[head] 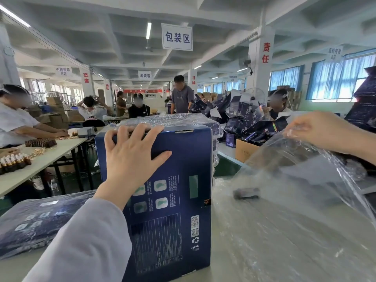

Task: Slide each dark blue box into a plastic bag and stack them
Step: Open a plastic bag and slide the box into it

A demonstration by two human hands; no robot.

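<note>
Left of the dark blue box (179,200), a bagged box (34,222) lies flat. Left hand (130,157) holds the upright one on the table, fingers spread, tips hooked over its top edge. Barcode, QR code and recycling mark on its face. The sign (177,37) above it reads 包装区. Right of it, right hand (321,129) has fingers pinched on a raised plastic bag (295,169).

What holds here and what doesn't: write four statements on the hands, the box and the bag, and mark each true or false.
1. The left hand holds the upright dark blue box at its top edge. True.
2. That box is already inside a bag. False: it is bare, with no plastic around it.
3. The right hand pinches the clear plastic bag and holds it lifted. True.
4. The bagged box on the left stands upright. False: it lies flat.
</note>
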